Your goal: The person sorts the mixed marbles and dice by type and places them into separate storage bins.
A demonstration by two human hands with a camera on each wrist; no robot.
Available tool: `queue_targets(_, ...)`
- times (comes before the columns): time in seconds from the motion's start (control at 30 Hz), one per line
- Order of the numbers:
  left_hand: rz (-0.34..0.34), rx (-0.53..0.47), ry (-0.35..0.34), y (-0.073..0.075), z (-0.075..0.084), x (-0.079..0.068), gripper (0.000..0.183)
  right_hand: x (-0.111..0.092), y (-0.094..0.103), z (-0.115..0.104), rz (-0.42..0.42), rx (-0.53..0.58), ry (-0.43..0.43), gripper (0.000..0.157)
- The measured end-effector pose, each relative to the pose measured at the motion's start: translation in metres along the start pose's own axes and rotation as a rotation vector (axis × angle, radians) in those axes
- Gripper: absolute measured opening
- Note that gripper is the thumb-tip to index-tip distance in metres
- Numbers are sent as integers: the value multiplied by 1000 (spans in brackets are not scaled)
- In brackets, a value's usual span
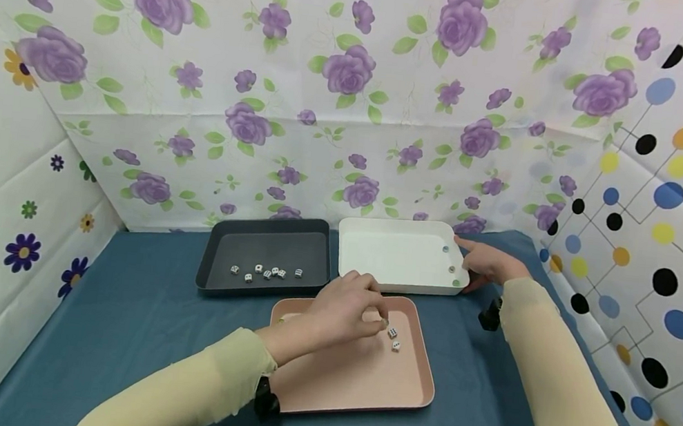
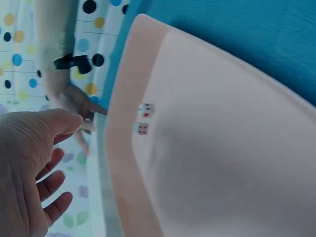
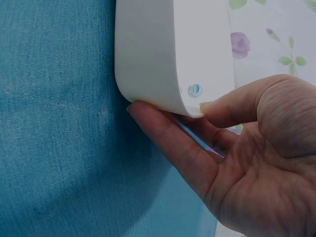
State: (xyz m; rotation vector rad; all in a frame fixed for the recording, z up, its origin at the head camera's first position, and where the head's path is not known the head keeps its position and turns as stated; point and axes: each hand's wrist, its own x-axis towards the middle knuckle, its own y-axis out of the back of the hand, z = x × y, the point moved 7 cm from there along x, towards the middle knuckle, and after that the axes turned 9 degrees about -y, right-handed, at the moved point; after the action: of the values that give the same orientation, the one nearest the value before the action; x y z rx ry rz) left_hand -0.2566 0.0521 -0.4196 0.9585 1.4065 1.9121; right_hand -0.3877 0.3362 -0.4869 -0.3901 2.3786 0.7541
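Observation:
My left hand (image 1: 346, 311) is above the pink tray (image 1: 355, 381), thumb and index finger together around what looks like a small glass marble (image 1: 385, 322), mostly hidden by the fingertips. Close by in that tray lie two white dice (image 1: 393, 340), and a greenish marble (image 1: 281, 320) shows by its left rim. At the right end of the white tray (image 1: 396, 253), my right hand (image 1: 489, 263) grips the edge, thumb on the rim and fingers against the outer wall in the right wrist view. Inside that end lie several clear marbles (image 3: 195, 90) with coloured cores.
A dark grey tray (image 1: 267, 233) holding several white dice (image 1: 268, 274) stands left of the white one. Blue cloth (image 1: 137, 316) covers the table. Patterned sheets (image 1: 303, 98) hang behind it and at both sides.

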Motion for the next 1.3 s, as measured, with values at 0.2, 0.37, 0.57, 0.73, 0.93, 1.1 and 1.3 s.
queue_targets(0.2,132,-11,-46,26,-1,-2,5,1,0,0,3,2,3,87)
queue_targets(0.37,262,-34,-116,48,0,-5,5,3,-1,1,5,9,-5,88)
queue_targets(0.57,402,-40,-185,76,3,-8,9,3,-1,1,3,16,-7,88)
queue_targets(0.73,526,-52,-266,98,9,-10,10,2,-1,1,7,12,-7,87)
queue_targets(0.93,651,-74,-368,116,14,-14,11,2,-2,1,6,8,-6,86)
queue_targets(1.1,728,-89,-434,123,16,-18,12,2,-2,1,8,5,-10,86)
queue_targets(1.3,783,-111,-491,129,14,-21,11,3,-1,1,5,6,-2,88)
